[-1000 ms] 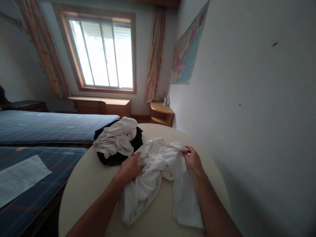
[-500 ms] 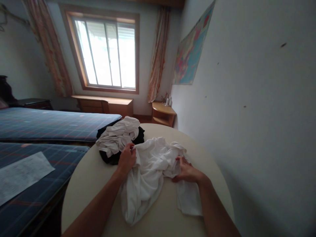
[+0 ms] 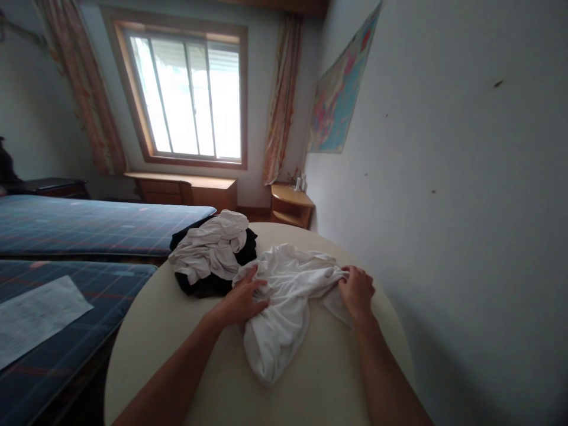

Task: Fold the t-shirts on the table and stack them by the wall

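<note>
A crumpled white shirt (image 3: 284,296) lies spread over the round table, one rounded fold reaching toward me. At its left side, my left hand (image 3: 243,299) rests on the cloth, fingers and thumb apart. My right hand (image 3: 358,290) has its fingers closed on the shirt's right edge, drawing that part into taut creases. Part of the cloth hangs down beside the right wrist. Just beyond my left hand, a heap of pale clothing (image 3: 208,248) sits on top of black cloth (image 3: 199,287).
The cream round table (image 3: 164,331) stands close to the white wall (image 3: 465,248) on my right. To the left are two plaid mattresses (image 3: 89,228), the nearer one with a paper sheet (image 3: 39,319) on it. A corner shelf (image 3: 290,198) and a desk (image 3: 213,186) stand farther back.
My right hand has moved right and away from me, pulling the shirt's edge outward. My left hand has shifted slightly right and opened over the cloth. The near fold has drawn back.
</note>
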A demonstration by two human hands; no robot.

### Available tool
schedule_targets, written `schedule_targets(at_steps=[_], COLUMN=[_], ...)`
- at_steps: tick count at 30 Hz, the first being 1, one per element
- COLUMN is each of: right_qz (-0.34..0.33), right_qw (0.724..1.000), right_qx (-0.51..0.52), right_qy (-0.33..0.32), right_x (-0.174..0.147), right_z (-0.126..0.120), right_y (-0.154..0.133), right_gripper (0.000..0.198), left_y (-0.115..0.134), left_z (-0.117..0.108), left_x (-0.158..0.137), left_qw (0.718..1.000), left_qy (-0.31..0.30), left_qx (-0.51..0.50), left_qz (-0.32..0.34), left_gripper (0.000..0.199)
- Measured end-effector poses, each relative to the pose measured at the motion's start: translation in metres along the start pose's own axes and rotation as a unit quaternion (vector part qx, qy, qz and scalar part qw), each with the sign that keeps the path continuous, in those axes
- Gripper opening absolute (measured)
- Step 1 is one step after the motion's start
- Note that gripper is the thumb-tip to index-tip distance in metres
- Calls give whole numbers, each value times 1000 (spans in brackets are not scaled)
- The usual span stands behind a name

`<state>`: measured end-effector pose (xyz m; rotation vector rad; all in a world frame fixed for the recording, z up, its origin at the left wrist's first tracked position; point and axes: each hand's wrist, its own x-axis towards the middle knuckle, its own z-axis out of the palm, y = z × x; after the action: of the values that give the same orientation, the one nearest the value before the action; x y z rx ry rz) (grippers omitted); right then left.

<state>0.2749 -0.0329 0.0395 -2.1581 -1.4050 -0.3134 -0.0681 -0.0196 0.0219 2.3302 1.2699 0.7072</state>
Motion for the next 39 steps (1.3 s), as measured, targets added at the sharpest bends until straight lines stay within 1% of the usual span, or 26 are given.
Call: schedule_targets(at_steps=[1,3,5,6,9,11,14,16,19,21,23,25,27,29,31,32,34,36,39], right_qz=[-4,-32,-75,-94,-134,-132,-96,-64,12,61,81,79,64,44,24,16,4,-1,16], right_qw=[1000,996,984,977,966,967,974,981,990,985,978,974,969,962,961,964,969,970,969], right_qx=[6,41,93,113,125,112,93,90,120,159,192,211,239,268,273,265,246,239,247], right_qy=[-13,-70,-132,-152,-181,-187,-182,-159,-78,-24,10,18,5,-13,-27,-31,-36,-30,-4], right_x=[-1,-3,-6,-7,-9,-9,-8,-6,0,4,7,8,7,5,2,1,0,0,4], right_z=[-2,-4,-1,1,10,13,11,6,1,0,2,6,9,11,12,12,12,11,12], right_y=[-3,-9,-12,-13,-10,-8,-5,-4,-2,0,2,2,1,-2,-4,-4,-3,-2,1], right_gripper=[21,15,17,20,29,25,15,16,21,25,30,32,32,33,35,36,35,32,30], left_y=[-1,-2,-2,-2,-2,-2,-3,-4,-5,-4,0,5,11,17,19,19,18,14,11], left_z=[-1,-1,-2,-2,0,0,-3,-10,-22,-27,-27,-20,-11,-3,3,5,8,9,5], left_x=[0,1,2,2,5,7,10,12,13,14,14,12,10,7,4,3,3,4,7], left_qw=[1000,1000,999,999,997,996,989,978,953,943,944,959,980,994,995,993,992,993,994], left_qy=[1,7,15,20,42,67,128,183,259,281,270,225,160,86,24,2,-14,-3,33], left_qx=[8,26,40,45,59,62,51,42,29,-4,-55,-96,-94,-61,-36,-31,-27,-22,-20], left_qz=[4,10,5,-1,-12,-17,-50,-93,-153,-181,-183,-141,-67,22,92,113,124,113,106], left_gripper=[48,41,34,31,21,15,18,24,29,29,29,35,38,35,33,31,27,23,18])
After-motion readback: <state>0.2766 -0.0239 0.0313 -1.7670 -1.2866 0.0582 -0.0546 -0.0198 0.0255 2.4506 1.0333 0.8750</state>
